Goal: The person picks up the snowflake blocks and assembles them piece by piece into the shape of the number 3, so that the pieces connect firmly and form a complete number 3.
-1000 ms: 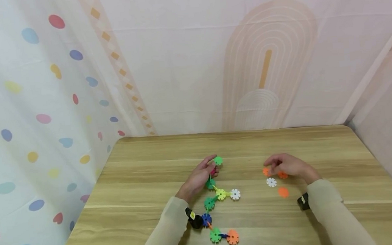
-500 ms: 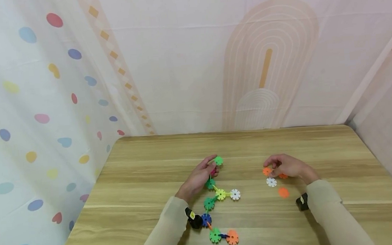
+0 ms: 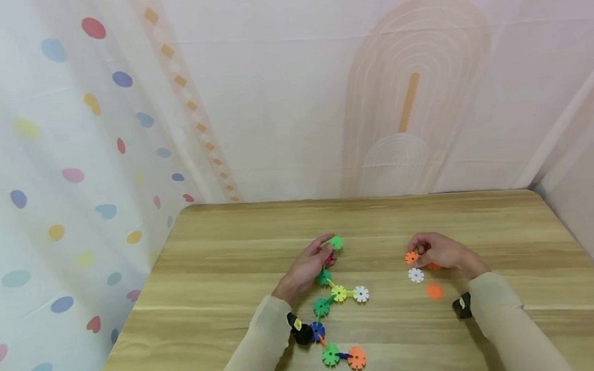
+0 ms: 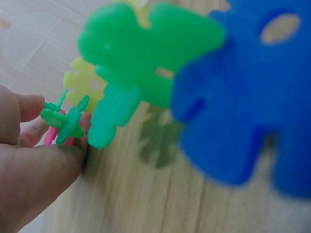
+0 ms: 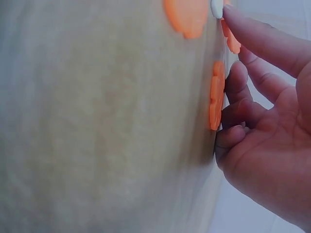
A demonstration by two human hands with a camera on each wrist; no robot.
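A person's left hand (image 3: 307,268) pinches the far end of a chain of snowflake discs (image 3: 331,304), thumb and fingers closed near a green disc (image 3: 336,242) at mid-worktop, the chain running back toward the near edge and ending in an orange disc (image 3: 357,358). The right hand (image 3: 438,250), fingers curled, pinches a small orange piece (image 3: 411,257) toward the worktop's right side. Just beside it lie a white disc (image 3: 415,275) and another orange disc (image 3: 433,291), flat on the wooden worktop (image 3: 219,260). A dotted curtain (image 3: 42,169) hangs beyond the left edge.
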